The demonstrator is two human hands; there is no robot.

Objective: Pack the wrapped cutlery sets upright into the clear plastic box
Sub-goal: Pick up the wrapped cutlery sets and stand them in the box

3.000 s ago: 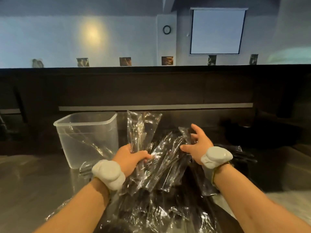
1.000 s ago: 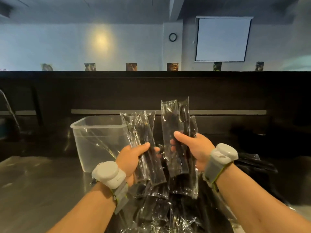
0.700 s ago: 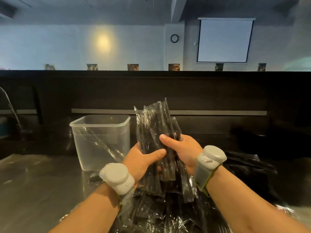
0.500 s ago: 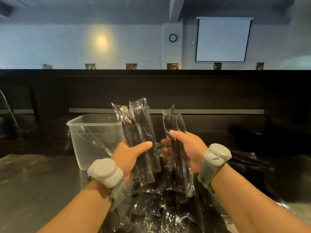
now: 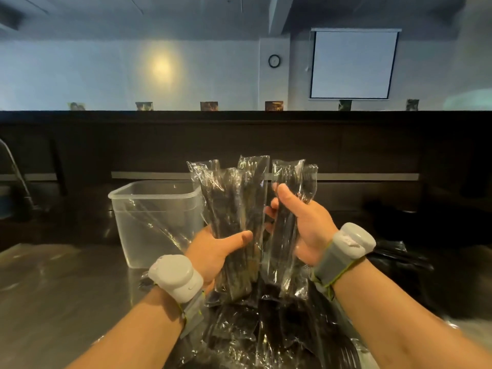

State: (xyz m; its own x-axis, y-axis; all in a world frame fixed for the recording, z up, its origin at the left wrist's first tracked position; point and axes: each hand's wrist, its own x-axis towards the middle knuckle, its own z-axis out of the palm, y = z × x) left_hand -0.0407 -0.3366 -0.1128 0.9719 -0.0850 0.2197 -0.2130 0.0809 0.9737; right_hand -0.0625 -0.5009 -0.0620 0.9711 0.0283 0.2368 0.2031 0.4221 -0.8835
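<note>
The steel counter (image 5: 53, 302) is the biggest thing here. The clear plastic box (image 5: 149, 230) stands on it with its top open, to the left of both hands and a little farther back. The box looks nearly empty. Something thin and clear may lean inside, but it is hard to tell. A pile of wrapped cutlery sets (image 5: 266, 339) lies low on the counter, right under the hands. The person holds two bunches above the pile, both standing tall. The left bunch (image 5: 234, 209) is the bigger one, and it covers the box's right corner in the view; whether they touch cannot be told. The right bunch (image 5: 286, 217) is thinner and sits just beside it. The left hand (image 5: 213, 254) is curled round the lower half of its bunch, thumb across the front. The right hand (image 5: 306, 230) is curled round its bunch too, thumb pointing up. The step looks like gathering sets and lining them up. Next, the bunches likely need to go left, over the box's open top, then down inside, standing up.
</note>
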